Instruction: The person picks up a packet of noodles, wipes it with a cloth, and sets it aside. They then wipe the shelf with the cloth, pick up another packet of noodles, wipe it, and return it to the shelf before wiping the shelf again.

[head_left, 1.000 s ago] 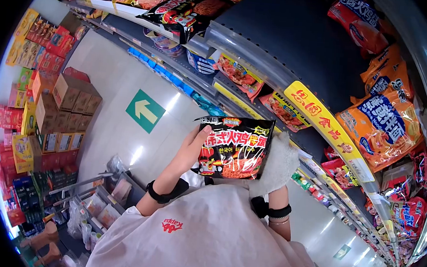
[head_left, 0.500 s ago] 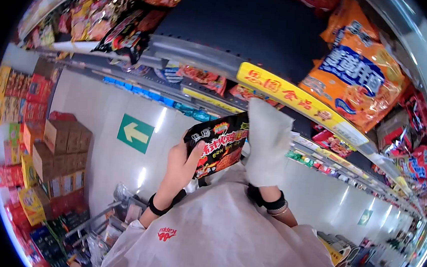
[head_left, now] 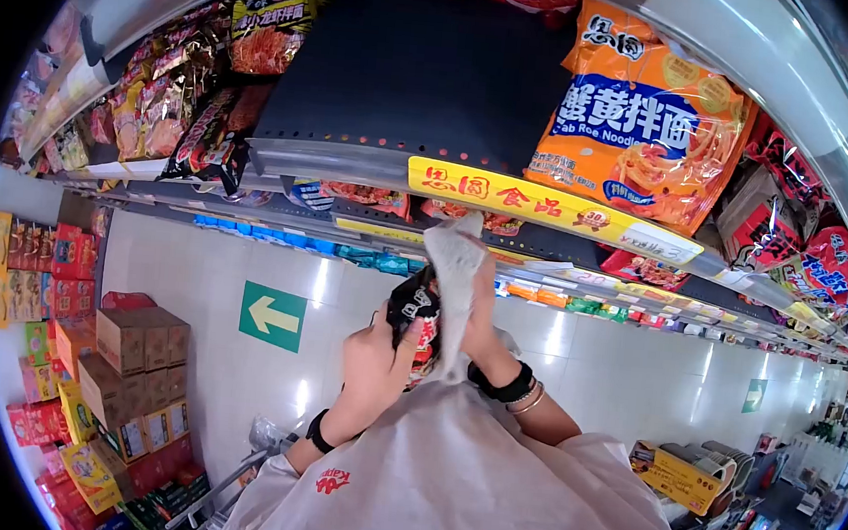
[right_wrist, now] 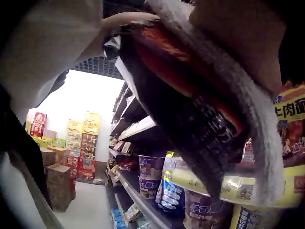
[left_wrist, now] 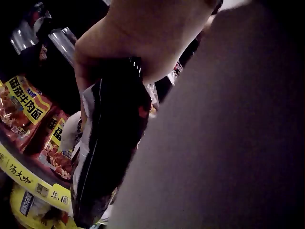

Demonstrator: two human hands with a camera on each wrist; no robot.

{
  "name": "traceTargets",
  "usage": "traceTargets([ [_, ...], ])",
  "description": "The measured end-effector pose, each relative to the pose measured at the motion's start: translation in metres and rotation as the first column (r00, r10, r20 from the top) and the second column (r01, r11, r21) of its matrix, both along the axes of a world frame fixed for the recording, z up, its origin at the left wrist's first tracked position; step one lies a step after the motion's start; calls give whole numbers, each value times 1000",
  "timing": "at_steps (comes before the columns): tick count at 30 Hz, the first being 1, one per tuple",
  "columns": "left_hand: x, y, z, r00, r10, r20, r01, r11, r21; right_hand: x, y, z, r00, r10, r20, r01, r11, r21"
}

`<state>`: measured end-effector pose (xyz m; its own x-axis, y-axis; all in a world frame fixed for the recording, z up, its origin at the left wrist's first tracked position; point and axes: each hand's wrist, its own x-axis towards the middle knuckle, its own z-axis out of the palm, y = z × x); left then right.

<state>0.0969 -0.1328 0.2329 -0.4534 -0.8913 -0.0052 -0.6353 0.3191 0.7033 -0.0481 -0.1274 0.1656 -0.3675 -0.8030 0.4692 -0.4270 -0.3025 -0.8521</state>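
A black noodle packet (head_left: pixel 411 309) with red and white lettering is held in front of the shirt, turned nearly edge-on in the head view. My left hand (head_left: pixel 377 361) grips its left side, thumb on the front. My right hand (head_left: pixel 482 304) holds a white cloth (head_left: pixel 455 277) against the packet's other face; its fingertips are hidden behind the cloth. In the left wrist view the left hand (left_wrist: pixel 138 38) grips the dark packet (left_wrist: pixel 107 148) from above. The right wrist view shows the packet (right_wrist: pixel 186 105) beside the cloth (right_wrist: pixel 257 124).
A shelf edge with a yellow label strip (head_left: pixel 538 204) runs just beyond the hands. On that shelf stand an orange noodle bag (head_left: pixel 644 123) at right and black packets (head_left: pixel 217 134) at left. Stacked cardboard boxes (head_left: pixel 129 341) stand at left on the floor.
The packet has turned from facing the camera to nearly edge-on. The cloth and right hand have moved left over it, and the view has swung, bringing the shelf level.
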Motion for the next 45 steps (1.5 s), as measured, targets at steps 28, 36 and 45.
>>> traceTargets([
  [28,-3,-16,-6,912,243,-331,-192,965,179,-11,-13,5,994,59,-90,-56,998,34],
  [36,16,-26,-30,879,80,-471,-90,996,1,28,19,43,805,239,-544,-235,969,78],
  [45,10,-18,5,859,438,-266,-311,858,408,4,15,21,950,141,-279,-120,989,92],
])
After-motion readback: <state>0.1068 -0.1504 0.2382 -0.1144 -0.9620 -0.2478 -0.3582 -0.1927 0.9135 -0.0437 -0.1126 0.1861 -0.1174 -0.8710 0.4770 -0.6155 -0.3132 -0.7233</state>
